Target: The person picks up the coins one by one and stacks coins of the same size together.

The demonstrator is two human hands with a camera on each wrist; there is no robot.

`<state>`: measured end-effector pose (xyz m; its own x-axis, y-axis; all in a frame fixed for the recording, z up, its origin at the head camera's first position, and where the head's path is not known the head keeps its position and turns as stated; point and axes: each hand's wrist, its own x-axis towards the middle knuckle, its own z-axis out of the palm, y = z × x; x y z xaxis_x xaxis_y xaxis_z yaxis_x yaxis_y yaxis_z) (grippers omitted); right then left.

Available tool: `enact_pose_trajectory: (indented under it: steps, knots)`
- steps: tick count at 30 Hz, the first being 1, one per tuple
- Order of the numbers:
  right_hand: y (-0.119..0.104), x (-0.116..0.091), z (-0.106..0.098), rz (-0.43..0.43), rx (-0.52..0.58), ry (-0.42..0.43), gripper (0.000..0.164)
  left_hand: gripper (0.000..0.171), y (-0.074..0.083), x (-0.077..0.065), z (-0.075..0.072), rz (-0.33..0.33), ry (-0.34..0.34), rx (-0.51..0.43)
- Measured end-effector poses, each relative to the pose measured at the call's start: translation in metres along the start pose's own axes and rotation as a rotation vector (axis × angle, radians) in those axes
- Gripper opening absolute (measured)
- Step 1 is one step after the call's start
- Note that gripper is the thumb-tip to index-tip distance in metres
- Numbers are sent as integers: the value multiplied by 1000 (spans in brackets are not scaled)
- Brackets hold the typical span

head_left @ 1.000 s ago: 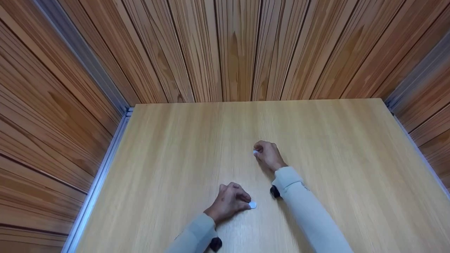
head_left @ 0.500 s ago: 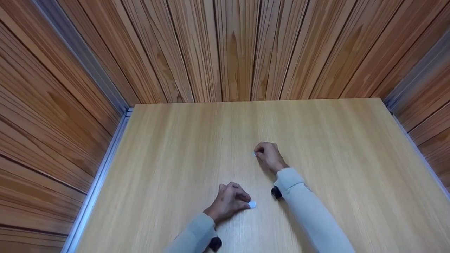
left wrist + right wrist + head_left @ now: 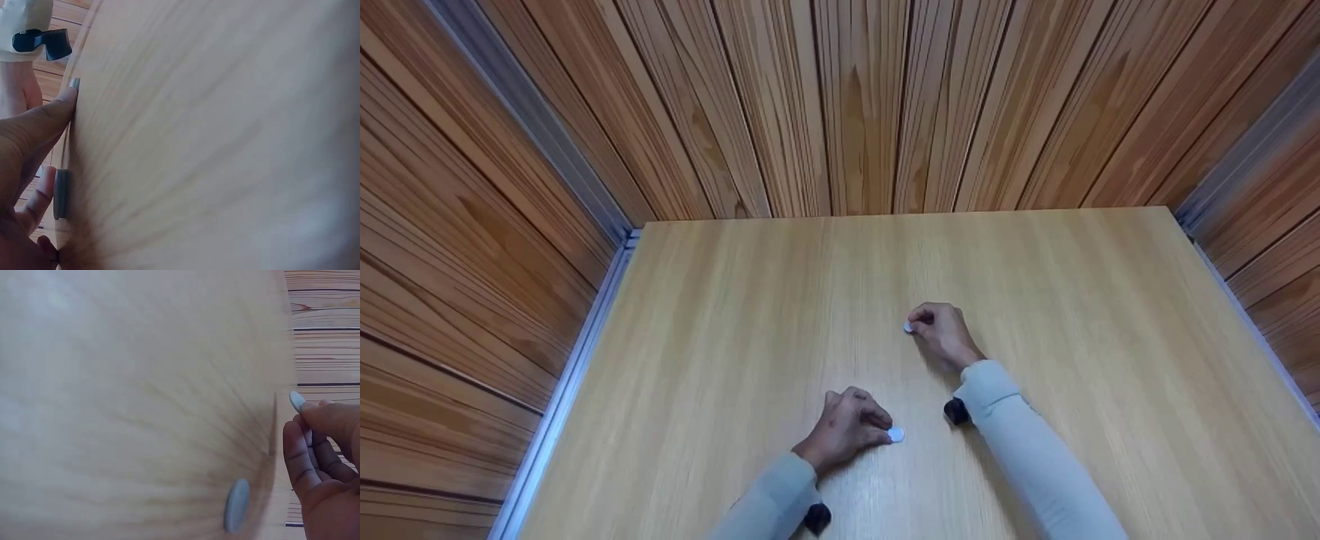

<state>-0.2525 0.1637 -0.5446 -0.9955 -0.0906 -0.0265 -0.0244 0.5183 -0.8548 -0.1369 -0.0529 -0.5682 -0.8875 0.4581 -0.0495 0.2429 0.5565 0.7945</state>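
In the head view, my left hand (image 3: pixel 846 426) pinches a small round white disc (image 3: pixel 895 434) between thumb and fingertip, low over the wooden table. Farther away and to the right, my right hand (image 3: pixel 943 332) pinches another small white disc (image 3: pixel 908 328), mostly hidden by the fingertips. The left wrist view has a thin disc (image 3: pixel 75 82) at a fingertip and a greyish disc (image 3: pixel 60 194) edge-on beside another finger. From the right wrist, one disc (image 3: pixel 297 400) shows at the thumb tip; a second oval-looking disc (image 3: pixel 237 506) appears against the tabletop, apart from the fingers.
The wooden table (image 3: pixel 735 300) spreads around both hands. Plank walls (image 3: pixel 855 112) stand behind it and at both sides, with a metal rail (image 3: pixel 577 375) along the left edge. A black wrist camera (image 3: pixel 956 411) hangs under the right sleeve, another (image 3: pixel 817 517) under the left.
My right hand has shifted slightly to the right with its disc, which shows a little differently past the fingertips. The left hand keeps its pinch and stays almost still.
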Motion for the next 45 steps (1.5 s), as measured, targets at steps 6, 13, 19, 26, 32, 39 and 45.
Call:
enact_pose_trajectory:
  steps: [6,13,19,26,32,39,45]
  knots:
    - [-2,-5,-6,10,-15,2,4,18,1,1,0,-28,-16,-18]
    - [1,-15,-12,48,35,1,4,18,0,1,0,-40,-29,-30]
    - [6,-26,-19,69,65,16,4,18,1,1,0,-30,-21,-33]
    - [10,-39,-21,47,74,15,5,17,0,-2,1,13,6,-14]
    - [10,-53,-24,53,79,3,5,16,0,-3,1,12,4,-11]
    - [7,-68,-32,37,65,-24,6,18,1,-2,-1,-4,-3,-16]
    - [8,-78,-37,29,36,-39,7,17,0,-1,-2,-42,-31,-33]
